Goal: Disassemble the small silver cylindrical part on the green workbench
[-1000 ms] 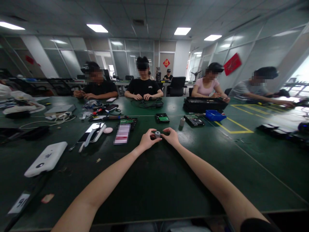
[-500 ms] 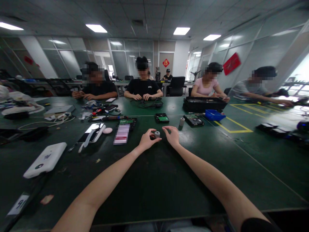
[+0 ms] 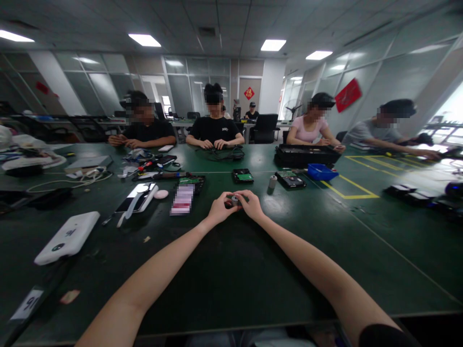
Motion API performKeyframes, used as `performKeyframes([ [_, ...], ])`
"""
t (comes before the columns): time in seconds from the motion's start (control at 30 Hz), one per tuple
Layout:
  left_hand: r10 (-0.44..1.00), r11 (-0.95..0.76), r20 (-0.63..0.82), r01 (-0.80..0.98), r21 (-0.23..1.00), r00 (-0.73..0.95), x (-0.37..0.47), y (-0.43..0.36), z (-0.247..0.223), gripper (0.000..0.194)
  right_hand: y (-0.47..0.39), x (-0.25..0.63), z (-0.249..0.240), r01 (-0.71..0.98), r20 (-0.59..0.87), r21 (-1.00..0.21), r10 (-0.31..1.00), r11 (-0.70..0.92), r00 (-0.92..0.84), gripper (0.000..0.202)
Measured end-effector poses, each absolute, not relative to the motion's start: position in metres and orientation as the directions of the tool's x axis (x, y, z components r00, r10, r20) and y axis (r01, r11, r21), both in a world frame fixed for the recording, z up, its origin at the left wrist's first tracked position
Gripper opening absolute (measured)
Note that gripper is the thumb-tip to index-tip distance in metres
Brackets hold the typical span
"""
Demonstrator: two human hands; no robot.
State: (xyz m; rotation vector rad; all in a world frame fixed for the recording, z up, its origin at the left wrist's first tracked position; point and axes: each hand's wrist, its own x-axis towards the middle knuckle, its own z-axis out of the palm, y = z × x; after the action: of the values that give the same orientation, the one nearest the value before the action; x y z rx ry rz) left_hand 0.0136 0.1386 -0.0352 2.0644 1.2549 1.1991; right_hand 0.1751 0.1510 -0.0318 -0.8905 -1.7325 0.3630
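Between my fingers is a small grey metal cylinder (image 3: 235, 200) with a dark round opening in its top end. My left hand (image 3: 219, 208) is closed round its left side, thumb in front and fingers behind. From the right, my right hand (image 3: 251, 205) meets it with bent fingers at its top and side; the exact contact is partly hidden. A second, similar cylinder (image 3: 272, 181) stands upright on the green table (image 3: 231, 270), beyond my right hand. Farther back lies a hard drive (image 3: 242, 176) with a green circuit board, and another hard drive (image 3: 291, 179) is to its right.
A phone (image 3: 182, 199) with a lit screen lies left of my hands. Farther left are a white device with a watch (image 3: 139, 196) on it and a white power bank (image 3: 68, 237). A blue tray (image 3: 320, 172) stands at the right. Several people sit across the table.
My right hand has moved left and its fingers now meet the cylinder. My left hand keeps its hold in nearly the same place.
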Motion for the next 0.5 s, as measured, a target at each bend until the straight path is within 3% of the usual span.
performKeyframes([
  [0.5,0.864,-0.500,0.452,0.479,0.721,0.221,0.0130,0.1407,-0.0379,0.050,0.1539,0.1674,-0.0339,0.314,0.568,-0.767,0.820,0.560,-0.074,0.029],
])
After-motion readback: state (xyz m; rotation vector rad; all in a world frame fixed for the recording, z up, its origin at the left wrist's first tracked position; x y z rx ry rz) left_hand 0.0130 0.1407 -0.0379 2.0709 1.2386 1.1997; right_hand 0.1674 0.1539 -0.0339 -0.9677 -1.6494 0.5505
